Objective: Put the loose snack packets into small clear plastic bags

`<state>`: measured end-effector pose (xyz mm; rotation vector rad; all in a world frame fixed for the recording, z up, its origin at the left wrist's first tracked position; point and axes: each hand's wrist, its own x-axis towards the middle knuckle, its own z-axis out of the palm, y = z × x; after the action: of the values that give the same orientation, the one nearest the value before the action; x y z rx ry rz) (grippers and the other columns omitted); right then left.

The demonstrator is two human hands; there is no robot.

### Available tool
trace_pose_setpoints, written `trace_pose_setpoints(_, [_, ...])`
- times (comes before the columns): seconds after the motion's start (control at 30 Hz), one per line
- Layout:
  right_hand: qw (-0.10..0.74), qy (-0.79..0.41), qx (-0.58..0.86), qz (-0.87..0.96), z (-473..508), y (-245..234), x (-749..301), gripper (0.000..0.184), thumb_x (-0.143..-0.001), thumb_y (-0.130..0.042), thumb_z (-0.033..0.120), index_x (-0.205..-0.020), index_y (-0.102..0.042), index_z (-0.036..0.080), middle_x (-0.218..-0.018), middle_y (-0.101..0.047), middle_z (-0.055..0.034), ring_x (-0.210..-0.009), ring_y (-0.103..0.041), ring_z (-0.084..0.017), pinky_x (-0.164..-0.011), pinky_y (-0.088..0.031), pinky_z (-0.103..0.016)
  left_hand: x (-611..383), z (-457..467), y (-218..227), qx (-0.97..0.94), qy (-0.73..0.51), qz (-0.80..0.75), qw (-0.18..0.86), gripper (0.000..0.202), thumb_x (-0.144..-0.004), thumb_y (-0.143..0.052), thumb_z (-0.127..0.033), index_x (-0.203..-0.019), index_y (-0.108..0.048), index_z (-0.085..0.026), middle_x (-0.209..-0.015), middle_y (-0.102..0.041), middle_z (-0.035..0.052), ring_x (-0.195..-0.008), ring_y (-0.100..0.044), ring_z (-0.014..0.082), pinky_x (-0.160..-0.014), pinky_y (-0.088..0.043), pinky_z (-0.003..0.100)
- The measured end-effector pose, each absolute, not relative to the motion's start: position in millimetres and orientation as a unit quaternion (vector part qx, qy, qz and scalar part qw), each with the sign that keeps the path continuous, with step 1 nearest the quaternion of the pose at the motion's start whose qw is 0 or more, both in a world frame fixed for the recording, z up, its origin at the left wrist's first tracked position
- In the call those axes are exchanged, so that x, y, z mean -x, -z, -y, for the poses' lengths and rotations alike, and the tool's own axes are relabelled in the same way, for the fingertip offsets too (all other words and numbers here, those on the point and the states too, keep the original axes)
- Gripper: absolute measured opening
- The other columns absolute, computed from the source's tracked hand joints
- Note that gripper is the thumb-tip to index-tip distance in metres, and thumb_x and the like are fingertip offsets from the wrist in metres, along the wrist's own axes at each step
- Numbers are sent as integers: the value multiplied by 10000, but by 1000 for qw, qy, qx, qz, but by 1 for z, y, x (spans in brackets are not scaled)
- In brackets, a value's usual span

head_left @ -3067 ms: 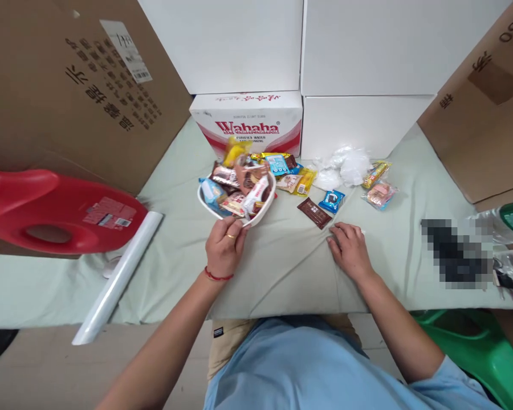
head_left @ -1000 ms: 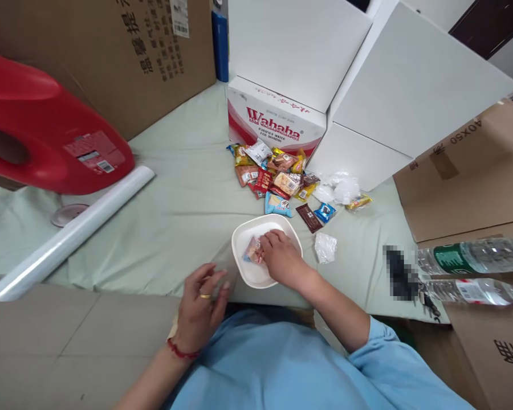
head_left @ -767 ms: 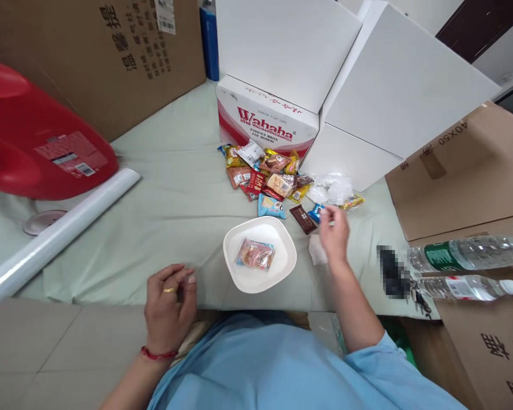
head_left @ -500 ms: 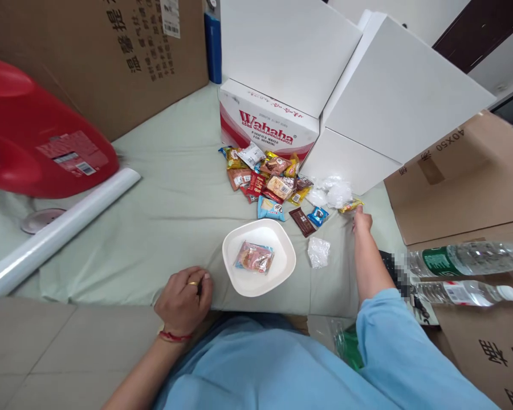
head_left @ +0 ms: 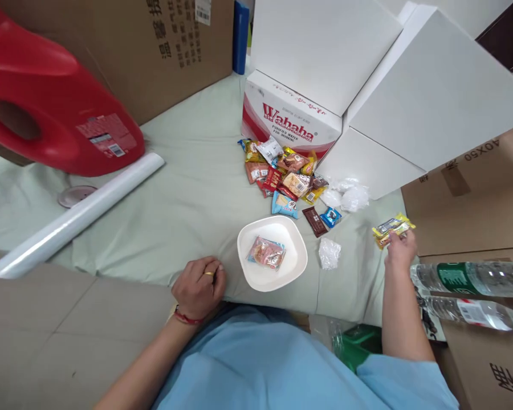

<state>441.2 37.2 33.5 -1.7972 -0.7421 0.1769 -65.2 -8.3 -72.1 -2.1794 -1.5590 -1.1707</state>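
Note:
My right hand point(head_left: 400, 249) pinches a yellow snack packet point(head_left: 392, 229) at the right side of the green cloth, lifted a little off it. A white bowl point(head_left: 294, 272) stands near the front edge with one pink wrapped snack point(head_left: 265, 253) inside. At the cloth's front edge, left of the bowl, my left hand point(head_left: 199, 284) rests with its fingers curled and nothing visible in them. A heap of wrapped snacks point(head_left: 283, 172) lies beyond the bowl. A crumpled clear wrapper point(head_left: 329, 253) sits between the bowl and my right hand.
A Wahaha carton point(head_left: 287, 121) and white boxes point(head_left: 419, 108) stand behind the heap. On the left are a red jug point(head_left: 47, 108) and a white roll point(head_left: 74, 216). Brown cartons point(head_left: 470, 193) and two water bottles point(head_left: 470, 279) crowd the right. A green stool point(head_left: 357, 341) is below.
The bowl was emptied of its snacks and set near me with one pink snack inside. My right hand then reached right and picked up the yellow packet. My left hand curled at the edge.

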Motion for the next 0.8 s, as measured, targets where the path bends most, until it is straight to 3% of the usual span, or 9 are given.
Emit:
trace_pose_setpoints(0.1, [517,-259,689,437,-17,-58,-395,514,-756,-794,474,-1173,-680,196,-983,-731,-48,-689,-646,-138,-506,-472,-201,65,9,74,740,394,534,106,91,-845,-671,-136,-895,-645,-207,-873,-740,53,-771,-641,203,-695,-476,300])
trace_pose_setpoints(0.2, [322,-366,576,657,-22,-78,-328,448,-917,-666,437,-1303,-659,209,-1184,-727,-91,-1029,-694,-232,-848,-585,-342,65,9,77,738,391,540,108,80,-848,-665,-143,-889,-650,-210,-881,-742,49,-770,-644,200,-702,-478,301])
trace_pose_setpoints(0.27, [173,-315,500,788,-37,-85,-282,438,-977,-560,350,-1382,-606,190,-1308,-684,-126,-1180,-649,-264,-1001,-531,-394,64,9,77,737,389,542,105,70,-856,-655,-150,-885,-653,-214,-888,-743,48,-773,-647,198,-709,-481,303])
trace_pose_setpoints(0.3, [96,-276,482,826,-45,-85,-260,454,-988,-518,293,-1424,-567,178,-1326,-670,-144,-1189,-646,-271,-1007,-520,-394,64,10,77,736,391,543,101,67,-862,-648,-152,-885,-654,-215,-887,-742,48,-776,-650,199,-713,-483,305])
trace_pose_setpoints(0.37, [-44,-193,488,850,-62,-83,-222,497,-981,-495,221,-1475,-501,165,-1281,-677,-167,-1108,-676,-276,-929,-527,-365,64,12,76,730,402,546,83,71,-879,-634,-163,-924,-658,-214,-894,-733,53,-800,-661,204,-730,-492,310])
trace_pose_setpoints(0.43, [-132,-140,505,842,-75,-77,-194,485,-961,-527,211,-1441,-514,141,-1219,-692,-179,-1016,-697,-279,-834,-517,-329,65,15,73,727,419,542,48,130,-903,-624,-201,-1030,-650,-204,-963,-725,74,-856,-677,212,-756,-508,316])
trace_pose_setpoints(0.57, [-163,-186,437,865,-94,-68,-170,405,-937,-538,170,-1339,-586,154,-1258,-699,-149,-1030,-688,-257,-792,-471,-282,67,21,69,768,392,507,-9,288,-935,-606,-289,-1203,-599,-182,-1120,-708,126,-981,-679,247,-839,-525,354])
trace_pose_setpoints(0.67, [-170,-242,401,867,-103,-66,-169,408,-915,-526,130,-1311,-615,178,-1260,-718,-114,-1052,-686,-241,-800,-468,-268,66,20,70,788,351,506,-3,266,-956,-580,-286,-1202,-602,-186,-1081,-730,114,-962,-667,262,-848,-506,375])
trace_pose_setpoints(0.8, [-208,-257,439,835,-102,-65,-163,427,-884,-520,117,-1293,-640,148,-1271,-716,-149,-1089,-695,-279,-802,-496,-296,67,18,72,785,333,521,-21,250,-979,-534,-279,-1198,-619,-193,-1029,-739,103,-936,-657,263,-829,-486,373])
